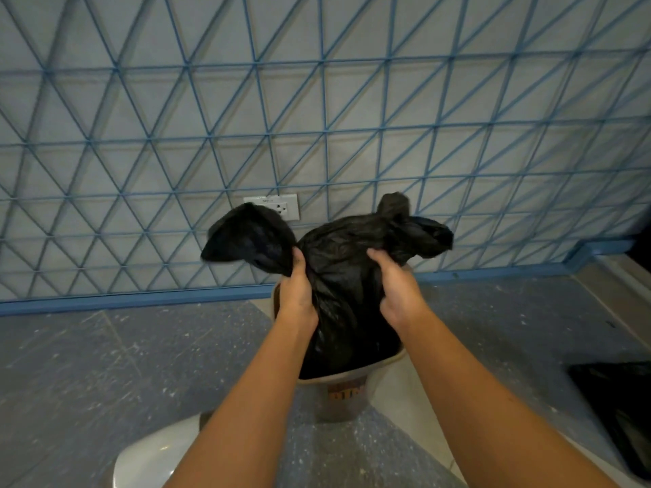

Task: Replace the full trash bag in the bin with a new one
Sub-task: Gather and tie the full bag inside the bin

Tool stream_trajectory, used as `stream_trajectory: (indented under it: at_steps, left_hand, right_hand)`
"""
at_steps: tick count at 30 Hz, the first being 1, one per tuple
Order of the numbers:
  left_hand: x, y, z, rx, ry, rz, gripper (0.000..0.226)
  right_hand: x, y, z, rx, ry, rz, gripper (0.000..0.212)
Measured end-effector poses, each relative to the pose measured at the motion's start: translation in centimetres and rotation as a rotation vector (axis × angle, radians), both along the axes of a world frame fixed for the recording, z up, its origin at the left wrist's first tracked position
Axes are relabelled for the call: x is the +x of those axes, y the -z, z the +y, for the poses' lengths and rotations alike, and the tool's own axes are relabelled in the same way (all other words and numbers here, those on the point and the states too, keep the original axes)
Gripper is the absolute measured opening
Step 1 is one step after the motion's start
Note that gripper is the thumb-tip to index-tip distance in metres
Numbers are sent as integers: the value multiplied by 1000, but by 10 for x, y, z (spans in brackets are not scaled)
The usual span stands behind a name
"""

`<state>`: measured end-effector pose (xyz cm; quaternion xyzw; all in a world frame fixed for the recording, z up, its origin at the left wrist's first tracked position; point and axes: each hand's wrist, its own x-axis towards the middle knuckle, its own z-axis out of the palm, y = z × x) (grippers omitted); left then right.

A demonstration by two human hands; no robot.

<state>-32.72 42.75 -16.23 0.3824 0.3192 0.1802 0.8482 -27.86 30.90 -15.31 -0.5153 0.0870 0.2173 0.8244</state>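
Ahead of us a pale wall (352,100) crossed by a blue lattice of triangles carries a white power socket (278,207), partly hidden behind the bag's raised flap. A blue skirting (141,302) runs along its foot above the grey speckled floor (88,364). A white rounded object (151,456) sits low at our left, and something dark and glossy (620,410) lies at the right edge; we cannot tell what either is. The grey bin (347,392) stands on the floor between our forearms, holding the lower end of the black trash bag (341,276), whose upper part bulges above the rim. Our left hand (297,290) grips the gathered plastic on the left side, our right hand (398,287) clutches a fold on the right, with loose flaps flaring beyond both.
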Motion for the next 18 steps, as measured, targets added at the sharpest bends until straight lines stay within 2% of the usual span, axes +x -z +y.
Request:
stream_trajectory:
  at_steps: [2,3,6,8,9,11,12,15,17,18]
  left_hand:
    - [1,-4,2,-51,83,-87,103]
    - [1,-7,3,-53,114,-124,101]
    - [6,-18,9,-75,195,-222,81]
    - [11,-21,10,-56,192,-218,48]
    - [11,-19,9,-69,189,-218,39]
    - [10,-8,8,-120,154,-174,38]
    - [8,-3,7,-74,108,-114,37]
    - [1,9,0,355,-34,153,27]
    - [-1,17,-5,574,-51,156,31]
    - [-2,23,-4,614,-33,147,32]
  right_hand:
    - [11,-8,3,148,19,65,44]
    - [15,-13,3,184,32,71,41]
    - [22,-22,3,255,91,58,38]
    - [22,-24,4,282,87,53,43]
    - [18,-26,7,262,29,8,42]
    - [8,-14,14,121,-122,-119,29]
    - [3,-6,18,-24,-172,-179,30]
    - [-11,6,18,-379,-202,-330,31]
    - [-12,17,16,-543,-225,-393,32]
    - [-10,24,17,-601,-245,-377,33]
